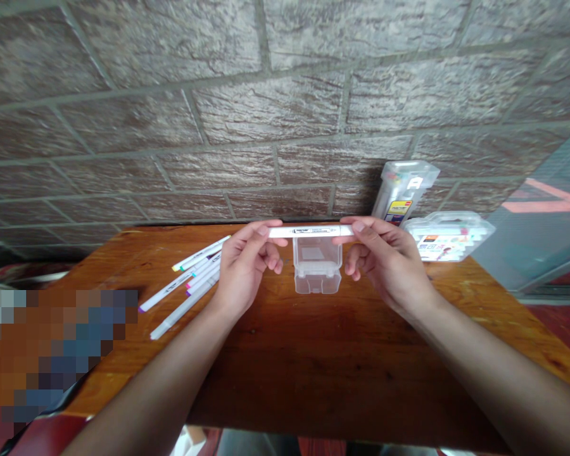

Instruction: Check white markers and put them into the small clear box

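Note:
A white marker [308, 232] with black print is held level between my two hands, above the table. My left hand [247, 263] pinches its left end between thumb and fingers. At the other end, my right hand [382, 256] grips it the same way; the tips of the marker are hidden by the fingers. Behind and below the marker stands a small clear plastic box [317, 282], its lid raised. Several white markers with coloured ends [190, 285] lie in a loose bunch on the table, just left of my left hand and partly behind it.
The wooden table [323, 361] meets a grey brick wall [270, 107] at its back. Near the right back corner stand a tall clear marker case [403, 190] and a clear carry case with a handle [451, 237]. Blurred blocks cover an area at the left edge.

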The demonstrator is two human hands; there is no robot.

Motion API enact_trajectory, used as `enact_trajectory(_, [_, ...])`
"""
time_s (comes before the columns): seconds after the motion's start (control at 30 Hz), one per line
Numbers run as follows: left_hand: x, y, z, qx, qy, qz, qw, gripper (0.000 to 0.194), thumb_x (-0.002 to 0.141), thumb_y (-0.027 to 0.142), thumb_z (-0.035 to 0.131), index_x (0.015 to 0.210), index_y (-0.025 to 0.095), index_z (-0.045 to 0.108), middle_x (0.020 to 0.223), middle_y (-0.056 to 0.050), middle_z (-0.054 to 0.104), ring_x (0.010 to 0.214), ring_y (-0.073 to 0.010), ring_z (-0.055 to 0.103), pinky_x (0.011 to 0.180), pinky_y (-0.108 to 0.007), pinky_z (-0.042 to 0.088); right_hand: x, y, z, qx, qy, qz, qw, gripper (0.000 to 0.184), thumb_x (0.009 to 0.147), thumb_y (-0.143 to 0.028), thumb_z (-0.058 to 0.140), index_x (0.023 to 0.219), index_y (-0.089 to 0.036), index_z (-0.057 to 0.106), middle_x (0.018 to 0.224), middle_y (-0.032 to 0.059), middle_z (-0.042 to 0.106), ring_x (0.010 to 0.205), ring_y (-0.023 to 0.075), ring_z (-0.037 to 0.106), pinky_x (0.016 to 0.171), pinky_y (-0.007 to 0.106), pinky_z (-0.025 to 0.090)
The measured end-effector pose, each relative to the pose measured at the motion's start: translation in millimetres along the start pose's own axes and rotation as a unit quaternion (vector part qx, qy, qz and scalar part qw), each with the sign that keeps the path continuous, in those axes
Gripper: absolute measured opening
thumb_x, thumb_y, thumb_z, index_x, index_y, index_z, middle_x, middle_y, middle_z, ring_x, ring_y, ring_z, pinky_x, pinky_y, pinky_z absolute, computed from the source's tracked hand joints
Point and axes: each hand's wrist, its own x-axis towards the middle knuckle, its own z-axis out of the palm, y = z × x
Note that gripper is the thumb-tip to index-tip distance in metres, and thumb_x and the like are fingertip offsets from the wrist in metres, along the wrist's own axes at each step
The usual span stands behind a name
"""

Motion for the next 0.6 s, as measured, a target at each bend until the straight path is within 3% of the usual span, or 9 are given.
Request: enact_trajectory(0.6, [0.9, 0.2, 0.9, -0.010, 0.021, 0.000, 1.000, 0.024, 0.084, 0.024, 0.068, 0.102, 0.013, 0.079, 0.079, -0.007, 0.078, 0.048, -0.0104, 0.051, 0.046, -0.026, 0.049, -0.6, -2.0, -0.2, 0.013, -0.012, 0.011, 1.000, 0.015, 0.089, -0.029, 0.069, 0.102, -0.021, 0.071, 0.089, 0.0060, 0.085, 0.043, 0.0162, 0.068, 0.037, 0.027, 0.049])
